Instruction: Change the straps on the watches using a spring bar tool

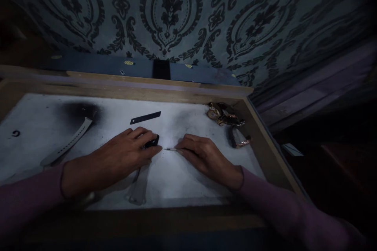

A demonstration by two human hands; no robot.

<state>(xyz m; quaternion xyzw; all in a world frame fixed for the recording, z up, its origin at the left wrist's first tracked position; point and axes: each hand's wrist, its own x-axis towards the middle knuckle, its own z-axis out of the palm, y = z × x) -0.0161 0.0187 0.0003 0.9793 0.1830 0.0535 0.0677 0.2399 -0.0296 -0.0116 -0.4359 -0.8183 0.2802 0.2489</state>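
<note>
My left hand [129,151] is closed around the dark case of a watch [154,140], fingers over its top and thumb along its near side. A pale watch strap [140,188] trails toward me from under the hand and seems to belong to that watch. My right hand [206,156] pinches a thin, pale tool with a fine metal tip [169,149]. The tip points left, a short gap from my left thumb; its exact kind is too small to tell. Beyond my left hand lies a dark snap-off knife blade [145,117].
A raised wooden rim [159,90] surrounds the white work surface [182,188]. Several watches [225,115] are heaped in the far right corner. A light strap with holes [72,139] lies at left, and a small dark curved piece [15,134] farther left. Patterned fabric [171,11] rises behind.
</note>
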